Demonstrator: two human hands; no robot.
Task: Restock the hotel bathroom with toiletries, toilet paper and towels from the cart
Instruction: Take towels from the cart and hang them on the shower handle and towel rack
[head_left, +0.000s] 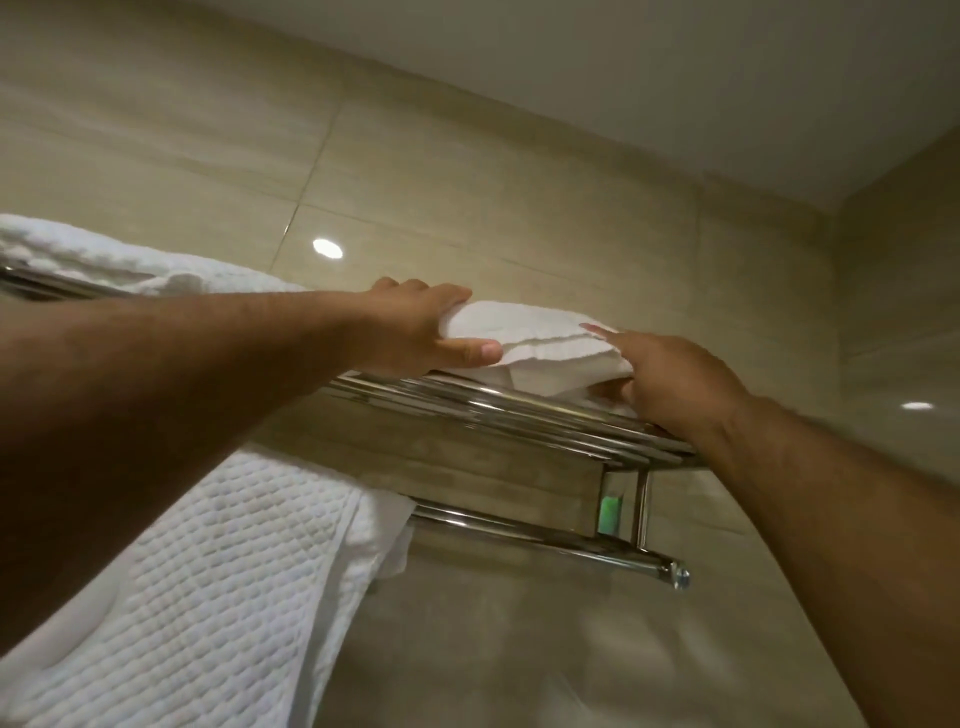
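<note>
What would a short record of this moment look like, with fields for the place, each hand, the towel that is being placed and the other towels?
place: chrome wall rack on a beige tiled wall
towel being placed: folded towel, white, on the rack's top shelf
left hand: holds the towel's left end, fingers above, thumb below
right hand: holds the towel's right end, forefinger along the top
other towels: stacked towel on the shelf at the far left; hanging towel, waffle-textured, draped over the lower bar
</note>
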